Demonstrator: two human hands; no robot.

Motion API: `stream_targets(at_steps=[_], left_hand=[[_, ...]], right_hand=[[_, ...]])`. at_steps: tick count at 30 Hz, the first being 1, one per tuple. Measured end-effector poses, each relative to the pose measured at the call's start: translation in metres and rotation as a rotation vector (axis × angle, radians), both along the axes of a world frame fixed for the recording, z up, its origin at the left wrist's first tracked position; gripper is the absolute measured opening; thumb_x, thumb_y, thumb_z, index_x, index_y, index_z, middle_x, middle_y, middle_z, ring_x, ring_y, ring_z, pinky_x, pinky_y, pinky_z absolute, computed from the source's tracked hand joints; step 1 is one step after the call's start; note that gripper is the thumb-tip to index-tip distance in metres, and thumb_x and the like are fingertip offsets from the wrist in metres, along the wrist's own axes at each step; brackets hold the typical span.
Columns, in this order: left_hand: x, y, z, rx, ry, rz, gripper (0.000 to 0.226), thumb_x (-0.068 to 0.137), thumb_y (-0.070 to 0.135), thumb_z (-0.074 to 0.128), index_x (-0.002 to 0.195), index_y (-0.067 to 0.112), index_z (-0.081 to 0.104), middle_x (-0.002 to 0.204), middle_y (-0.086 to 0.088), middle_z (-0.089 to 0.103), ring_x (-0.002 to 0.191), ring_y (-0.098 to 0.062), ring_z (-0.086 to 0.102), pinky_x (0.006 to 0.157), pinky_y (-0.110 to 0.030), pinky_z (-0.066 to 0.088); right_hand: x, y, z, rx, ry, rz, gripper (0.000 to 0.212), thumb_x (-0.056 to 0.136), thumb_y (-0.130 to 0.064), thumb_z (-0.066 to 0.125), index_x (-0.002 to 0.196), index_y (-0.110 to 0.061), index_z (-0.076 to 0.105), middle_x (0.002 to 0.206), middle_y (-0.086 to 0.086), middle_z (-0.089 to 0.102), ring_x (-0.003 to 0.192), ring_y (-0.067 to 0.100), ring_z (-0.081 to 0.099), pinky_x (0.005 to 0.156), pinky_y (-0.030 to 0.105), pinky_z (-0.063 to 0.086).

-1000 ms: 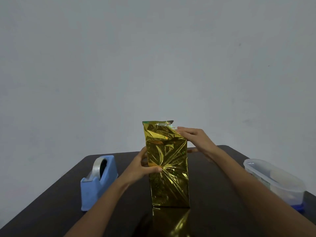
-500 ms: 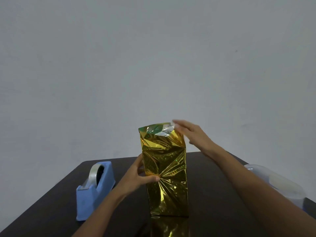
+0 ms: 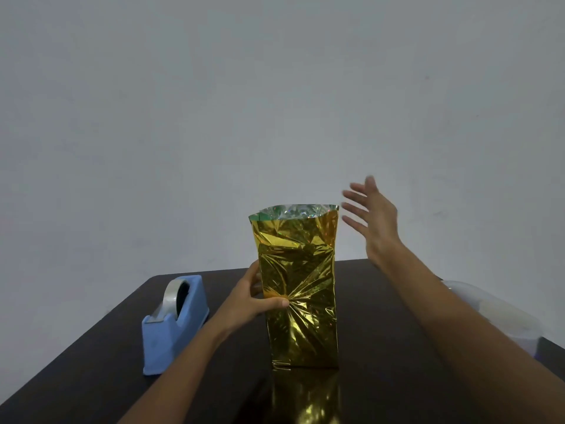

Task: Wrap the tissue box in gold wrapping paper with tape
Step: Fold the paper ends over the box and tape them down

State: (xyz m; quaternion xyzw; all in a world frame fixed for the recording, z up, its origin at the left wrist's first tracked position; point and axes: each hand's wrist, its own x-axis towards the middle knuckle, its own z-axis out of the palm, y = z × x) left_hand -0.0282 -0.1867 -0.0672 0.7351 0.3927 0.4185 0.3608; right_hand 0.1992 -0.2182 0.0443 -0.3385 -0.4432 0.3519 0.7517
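the tissue box [image 3: 298, 289], sleeved in gold wrapping paper [image 3: 301, 240], stands on end mid-table, toward the near edge. the left hand [image 3: 253, 298] grips its side, thumb across the front; the right hand [image 3: 371, 218] hovers spread and empty beside the open top. the end-closing step looks to be in hand — next, fold those flaps down, then fetch tape from the blue tape dispenser [image 3: 174, 322] at the left edge.
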Motion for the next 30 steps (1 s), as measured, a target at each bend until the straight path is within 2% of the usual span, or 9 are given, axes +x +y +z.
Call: stream_targets(at_steps=[3, 7, 9, 12, 15, 18, 24, 28, 30], left_hand=[[0.003, -0.002, -0.001, -0.011, -0.022, 0.006, 0.08, 0.073, 0.021, 0.079, 0.134, 0.038, 0.03, 0.121, 0.018, 0.048, 0.108, -0.001, 0.051, 0.067, -0.013, 0.051], [0.006, -0.003, 0.001, -0.009, -0.023, 0.04, 0.082, 0.077, 0.016, 0.074, 0.141, 0.032, 0.025, 0.126, 0.011, 0.039, 0.116, -0.009, 0.041, 0.069, -0.014, 0.049], [0.004, -0.003, 0.0, -0.011, -0.023, 0.048, 0.081, 0.076, 0.019, 0.075, 0.14, 0.032, 0.026, 0.125, 0.012, 0.039, 0.115, -0.009, 0.04, 0.072, -0.014, 0.047], [0.0, -0.002, -0.001, -0.009, -0.009, 0.035, 0.092, 0.063, 0.041, 0.084, 0.139, 0.032, 0.032, 0.134, 0.007, 0.045, 0.121, -0.013, 0.046, 0.083, -0.019, 0.047], [-0.001, -0.002, -0.002, -0.005, -0.001, 0.024, 0.097, 0.053, 0.051, 0.08, 0.137, 0.031, 0.035, 0.127, 0.01, 0.05, 0.116, -0.011, 0.049, 0.076, -0.013, 0.047], [0.001, 0.0, -0.003, 0.017, 0.012, 0.012, 0.095, 0.05, 0.052, 0.078, 0.134, 0.03, 0.038, 0.123, 0.014, 0.053, 0.112, -0.009, 0.054, 0.074, -0.011, 0.048], [-0.002, 0.006, -0.006, 0.017, 0.026, 0.004, 0.101, 0.038, 0.071, 0.079, 0.125, 0.032, 0.045, 0.121, 0.007, 0.059, 0.113, -0.014, 0.057, 0.095, -0.033, 0.05], [-0.002, 0.007, -0.008, 0.026, 0.006, 0.005, 0.098, 0.037, 0.074, 0.077, 0.121, 0.037, 0.045, 0.119, 0.009, 0.059, 0.112, -0.012, 0.057, 0.089, -0.024, 0.05], [-0.001, 0.008, -0.008, 0.014, 0.004, 0.009, 0.098, 0.037, 0.074, 0.078, 0.121, 0.038, 0.044, 0.12, 0.009, 0.06, 0.113, -0.012, 0.057, 0.092, -0.025, 0.049]], right_hand=[[0.007, -0.003, -0.028, -0.024, -0.112, -0.18, 0.013, 0.094, -0.023, 0.053, 0.089, -0.018, 0.064, 0.101, -0.003, 0.062, 0.106, 0.018, 0.058, 0.097, 0.041, 0.045], [0.007, -0.001, -0.05, 0.029, -0.483, -0.035, 0.016, 0.085, -0.013, 0.065, 0.072, -0.022, 0.07, 0.122, -0.003, 0.056, 0.119, 0.013, 0.048, 0.103, 0.039, 0.035], [0.005, 0.003, -0.045, 0.034, -0.577, -0.007, 0.01, 0.084, -0.016, 0.067, 0.077, -0.022, 0.071, 0.132, -0.003, 0.052, 0.126, 0.013, 0.043, 0.101, 0.036, 0.032], [0.004, 0.007, -0.034, 0.011, -0.713, 0.044, 0.008, 0.086, -0.019, 0.065, 0.088, -0.024, 0.071, 0.141, -0.004, 0.044, 0.131, 0.014, 0.038, 0.099, 0.033, 0.028], [0.006, 0.007, -0.023, -0.017, -0.907, 0.124, 0.014, 0.088, -0.022, 0.062, 0.1, -0.028, 0.069, 0.151, -0.003, 0.033, 0.139, 0.017, 0.028, 0.107, 0.036, 0.021], [0.009, 0.007, -0.014, -0.058, -1.031, 0.203, 0.027, 0.091, -0.023, 0.059, 0.117, -0.021, 0.065, 0.155, -0.002, 0.023, 0.142, 0.017, 0.022, 0.11, 0.034, 0.017], [-0.001, 0.013, -0.003, -0.099, -1.124, 0.32, 0.033, 0.091, -0.016, 0.059, 0.123, -0.01, 0.062, 0.153, 0.004, 0.03, 0.141, 0.012, 0.023, 0.099, 0.017, 0.025], [-0.008, 0.018, -0.003, -0.141, -1.175, 0.301, 0.042, 0.088, -0.023, 0.063, 0.129, -0.015, 0.058, 0.153, 0.002, 0.029, 0.137, 0.016, 0.033, 0.099, 0.02, 0.032], [-0.008, 0.018, -0.003, -0.157, -1.219, 0.275, 0.047, 0.087, -0.03, 0.063, 0.132, -0.02, 0.054, 0.154, 0.001, 0.026, 0.134, 0.02, 0.035, 0.101, 0.024, 0.033]])
